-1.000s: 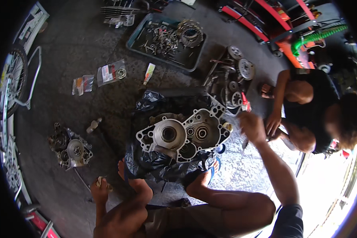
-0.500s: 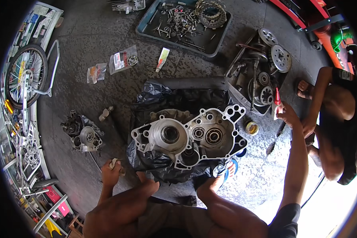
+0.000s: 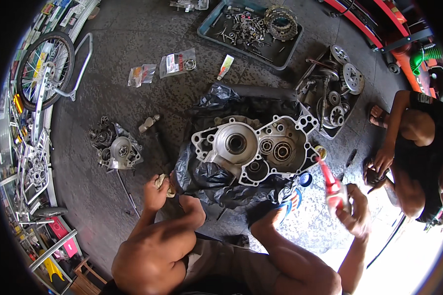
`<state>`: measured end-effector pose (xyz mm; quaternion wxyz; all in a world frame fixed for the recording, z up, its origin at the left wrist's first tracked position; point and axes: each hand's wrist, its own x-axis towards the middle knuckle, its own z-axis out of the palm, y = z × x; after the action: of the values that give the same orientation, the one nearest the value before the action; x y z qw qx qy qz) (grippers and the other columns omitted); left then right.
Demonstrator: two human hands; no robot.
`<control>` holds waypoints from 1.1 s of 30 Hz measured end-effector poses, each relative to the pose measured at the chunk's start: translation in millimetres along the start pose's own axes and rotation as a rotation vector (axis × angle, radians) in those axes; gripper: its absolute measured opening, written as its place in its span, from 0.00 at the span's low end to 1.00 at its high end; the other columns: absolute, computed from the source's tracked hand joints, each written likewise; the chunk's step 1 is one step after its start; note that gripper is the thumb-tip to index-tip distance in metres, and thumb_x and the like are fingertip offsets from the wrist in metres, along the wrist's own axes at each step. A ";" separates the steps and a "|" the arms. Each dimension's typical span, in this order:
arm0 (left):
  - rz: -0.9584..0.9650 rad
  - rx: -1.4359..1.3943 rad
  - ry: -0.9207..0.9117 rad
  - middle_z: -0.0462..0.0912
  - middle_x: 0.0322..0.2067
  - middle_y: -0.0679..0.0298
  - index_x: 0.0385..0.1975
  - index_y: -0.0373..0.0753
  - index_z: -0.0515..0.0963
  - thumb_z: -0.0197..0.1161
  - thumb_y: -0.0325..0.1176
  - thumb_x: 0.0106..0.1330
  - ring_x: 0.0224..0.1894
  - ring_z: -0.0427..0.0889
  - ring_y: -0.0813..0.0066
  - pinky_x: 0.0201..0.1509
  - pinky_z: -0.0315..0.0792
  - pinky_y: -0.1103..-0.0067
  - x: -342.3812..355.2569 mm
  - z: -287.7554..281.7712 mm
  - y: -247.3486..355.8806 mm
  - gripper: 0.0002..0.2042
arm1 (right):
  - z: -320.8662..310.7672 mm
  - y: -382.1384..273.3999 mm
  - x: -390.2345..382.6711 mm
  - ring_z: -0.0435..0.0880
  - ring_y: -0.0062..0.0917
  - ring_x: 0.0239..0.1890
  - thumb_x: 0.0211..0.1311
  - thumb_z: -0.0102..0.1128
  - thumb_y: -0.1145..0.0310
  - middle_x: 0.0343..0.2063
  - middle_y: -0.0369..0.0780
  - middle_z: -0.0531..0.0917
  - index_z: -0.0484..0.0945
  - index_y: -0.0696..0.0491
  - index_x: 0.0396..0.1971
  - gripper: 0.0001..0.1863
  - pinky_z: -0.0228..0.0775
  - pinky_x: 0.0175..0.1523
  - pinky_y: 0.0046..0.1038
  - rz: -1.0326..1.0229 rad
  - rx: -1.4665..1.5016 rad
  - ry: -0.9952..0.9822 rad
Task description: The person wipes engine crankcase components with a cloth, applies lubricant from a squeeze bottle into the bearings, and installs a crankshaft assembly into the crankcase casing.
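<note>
Bottle [image 3: 335,192], red and white, is in the right hand [image 3: 355,212], to the right of the casing [image 3: 259,147]. This hand is blurred, but its fingers are closed around the lower part of the bottle and hide some of it. The thin red nozzle points to the right end of the casing; whether they touch, I cannot tell. The left hand [image 3: 154,195] pinches a pale crumpled cloth [image 3: 161,182] beside the left knee [image 3: 194,210]. Near the nozzle are a small jar [image 3: 322,151] and a blue cap [image 3: 305,179]. Farther away, a plastic tray [image 3: 287,52] holds small metal parts. The casing is of grey metal, with round bores and a flat rim with holes, and lies on wrinkled, shiny black plastic [image 3: 226,195]
</note>
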<state>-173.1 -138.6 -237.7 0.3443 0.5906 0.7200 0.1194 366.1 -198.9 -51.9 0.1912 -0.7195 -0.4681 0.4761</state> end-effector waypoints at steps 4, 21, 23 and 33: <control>-0.026 -0.070 0.000 0.82 0.23 0.53 0.27 0.31 0.76 0.63 0.34 0.64 0.26 0.82 0.69 0.31 0.72 0.72 -2.3 -0.4 2.1 0.11 | 30.4 -52.8 -7.3 0.81 0.46 0.35 0.42 0.65 0.71 0.31 0.49 0.80 0.76 0.60 0.41 0.21 0.74 0.42 0.40 -0.009 -0.349 -0.072; -0.084 -0.272 0.067 0.80 0.24 0.66 0.30 0.33 0.77 0.60 0.31 0.68 0.26 0.76 0.82 0.31 0.71 0.80 -15.6 -12.0 -45.9 0.08 | 82.2 -86.3 19.9 0.81 0.44 0.36 0.45 0.65 0.69 0.30 0.49 0.78 0.72 0.62 0.40 0.22 0.75 0.42 0.41 -0.158 -0.635 -0.136; -0.078 -0.308 0.056 0.80 0.23 0.66 0.30 0.33 0.76 0.61 0.31 0.68 0.26 0.76 0.82 0.31 0.71 0.80 -11.9 -3.6 -43.0 0.08 | 77.7 -89.4 16.2 0.81 0.44 0.36 0.45 0.65 0.69 0.31 0.49 0.78 0.72 0.62 0.41 0.22 0.75 0.42 0.41 -0.151 -0.657 -0.128; -0.041 -0.309 0.036 0.80 0.22 0.66 0.28 0.33 0.76 0.61 0.32 0.67 0.26 0.76 0.82 0.31 0.70 0.79 -5.6 6.5 -24.1 0.09 | 67.5 -102.3 6.0 0.80 0.44 0.36 0.46 0.65 0.69 0.30 0.48 0.77 0.72 0.61 0.38 0.19 0.75 0.41 0.41 -0.179 -0.705 -0.130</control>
<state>-187.1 -152.0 -254.4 0.4205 0.5134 0.7110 0.2325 258.1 -155.2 -13.2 -0.0576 -0.6658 -0.6754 0.3118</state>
